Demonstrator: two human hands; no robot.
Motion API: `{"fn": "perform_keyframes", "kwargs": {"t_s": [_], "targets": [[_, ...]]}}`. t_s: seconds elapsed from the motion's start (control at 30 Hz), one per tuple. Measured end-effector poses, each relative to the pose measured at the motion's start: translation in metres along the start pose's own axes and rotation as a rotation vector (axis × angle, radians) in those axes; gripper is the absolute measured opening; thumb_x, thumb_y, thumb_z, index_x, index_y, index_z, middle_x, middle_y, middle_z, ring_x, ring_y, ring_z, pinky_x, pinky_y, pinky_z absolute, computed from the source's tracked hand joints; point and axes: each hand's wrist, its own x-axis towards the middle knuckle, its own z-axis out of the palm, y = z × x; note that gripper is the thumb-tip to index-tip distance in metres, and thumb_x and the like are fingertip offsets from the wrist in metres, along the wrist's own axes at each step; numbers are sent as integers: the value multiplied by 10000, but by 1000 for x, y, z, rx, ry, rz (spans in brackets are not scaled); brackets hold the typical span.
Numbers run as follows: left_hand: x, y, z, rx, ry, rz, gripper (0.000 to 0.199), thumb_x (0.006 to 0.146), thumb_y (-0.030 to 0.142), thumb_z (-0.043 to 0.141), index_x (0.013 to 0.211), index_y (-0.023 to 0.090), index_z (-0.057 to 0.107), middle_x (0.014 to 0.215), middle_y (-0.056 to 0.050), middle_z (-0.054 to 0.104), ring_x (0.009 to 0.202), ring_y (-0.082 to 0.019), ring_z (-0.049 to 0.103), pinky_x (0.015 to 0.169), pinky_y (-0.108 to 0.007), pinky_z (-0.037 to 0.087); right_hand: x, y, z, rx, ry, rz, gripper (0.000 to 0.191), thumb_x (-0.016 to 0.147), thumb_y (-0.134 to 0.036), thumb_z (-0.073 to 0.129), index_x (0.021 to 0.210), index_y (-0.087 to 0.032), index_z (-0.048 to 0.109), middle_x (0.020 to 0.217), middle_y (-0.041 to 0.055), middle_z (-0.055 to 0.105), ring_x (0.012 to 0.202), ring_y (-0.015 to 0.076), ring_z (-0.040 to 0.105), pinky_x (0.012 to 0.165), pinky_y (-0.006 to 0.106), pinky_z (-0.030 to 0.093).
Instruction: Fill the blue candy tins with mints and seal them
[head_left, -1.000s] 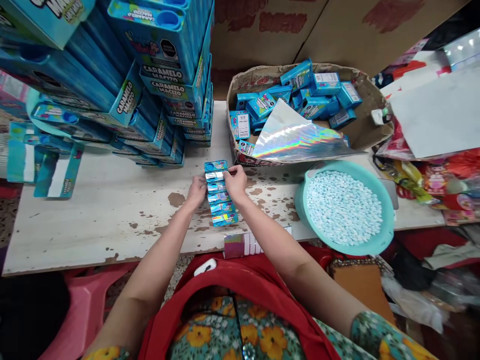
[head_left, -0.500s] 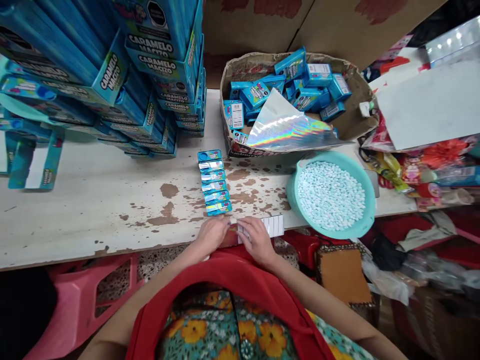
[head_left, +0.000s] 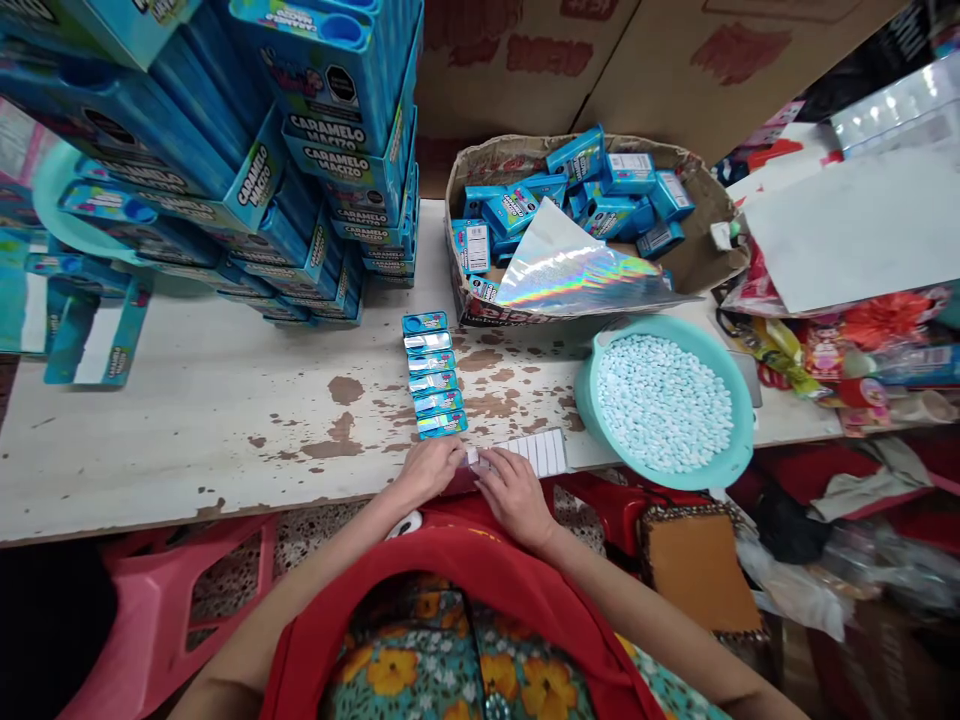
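Observation:
At the table's front edge lies a strip of white stickers (head_left: 541,453), its left end under my right hand (head_left: 517,495). My right hand's fingers are bent and pressed on the strip, near its left end. A small white sticker (head_left: 472,457) shows between the two hands' fingertips. My left hand (head_left: 429,470) is closed, thumb and fingers pinched at that sticker; its exact hold is partly hidden. Just beyond my left hand, several small blue candy boxes (head_left: 433,382) lie in a column, touching, with shiny strips across them.
Tall stacks of blue candy display boxes (head_left: 345,180) stand at the left. A cut-down carton (head_left: 469,318) with blue boxes and a shiny sheet sits at the back. To the right is a turquoise bowl (head_left: 742,440) of pale blue candies. Packaging (head_left: 892,340) crowds the far right.
The view has shifted slightly, so the table sits lower. A white sticker now shows between my fingertips, and the strip under my right hand is tilted more.

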Motion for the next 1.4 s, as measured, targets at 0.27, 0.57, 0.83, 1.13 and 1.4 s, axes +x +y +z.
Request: {"fn": "perform_keyframes", "kwargs": {"t_s": [0.27,0.57,0.83,1.13,1.4], "targets": [[-33,8,-21,-85,232,-9,310,912,388,400,1025,227,640,1036,-92,684,968,-248,620,850,-347,426,32,-20,-64,404,30,253,115,869,-277,555,769,-229,584,739,31,632,728,188,590,672,321,473],[-11,8,-76,-814,226,-78,260,838,427,499,825,177,571,588,23,539,509,-114,526,516,-236,443,138,-30,-62,741,200,340,148,805,-353,615,745,-218,603,767,7,612,750,166,585,694,289,480],[59,-52,-147,-614,343,52,221,835,331,470,1018,213,434,552,77,483,448,-90,426,447,-191,335,239,-13,-15,390,421,410,100,779,-268,607,727,-197,653,1053,92,543,1036,247,489,936,401,396],[109,-77,-154,-614,324,-42,146,793,263,471,925,200,460,509,78,467,418,-90,404,452,-199,310,273,-1,10,382,423,509,24,744,-197,582,765,-185,585,1074,114,534,1019,246,514,925,387,400],[106,-72,-110,-700,547,-225,456,858,470,472,1215,189,441,988,-112,664,874,-211,645,708,-309,494,248,17,8,702,372,557,523,706,-329,662,1179,-171,504,1171,129,595,1025,239,578,904,391,451]]}}
